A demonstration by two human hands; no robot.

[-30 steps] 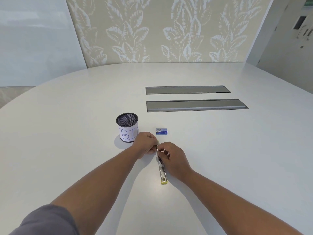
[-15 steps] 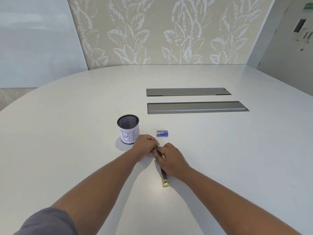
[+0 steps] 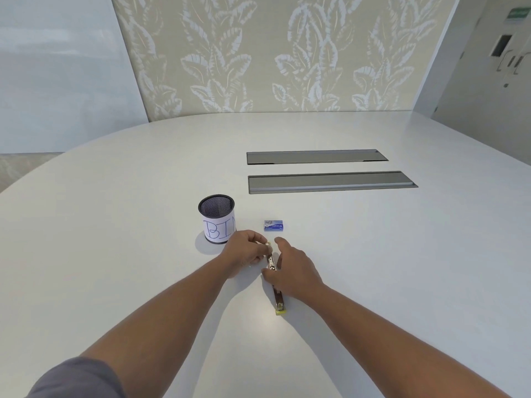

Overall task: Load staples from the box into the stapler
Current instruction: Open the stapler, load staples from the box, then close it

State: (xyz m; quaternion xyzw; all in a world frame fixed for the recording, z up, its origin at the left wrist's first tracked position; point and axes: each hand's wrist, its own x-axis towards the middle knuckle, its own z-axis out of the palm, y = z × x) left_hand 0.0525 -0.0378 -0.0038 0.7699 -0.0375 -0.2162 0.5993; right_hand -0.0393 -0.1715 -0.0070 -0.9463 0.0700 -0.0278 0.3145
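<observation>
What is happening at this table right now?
A person is working on a stapler lying opened out on the white table. The left hand pinches something small at its far end, too small to identify; the right hand steadies the middle. The blue staple box sits just beyond, beside a mesh cup labelled BIN.

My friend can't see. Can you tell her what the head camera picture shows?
Two hands work on a long open stapler lying on a white table: the left hand pinches its far end, the right hand steadies its middle. A small blue staple box and a mesh cup sit just beyond.
</observation>
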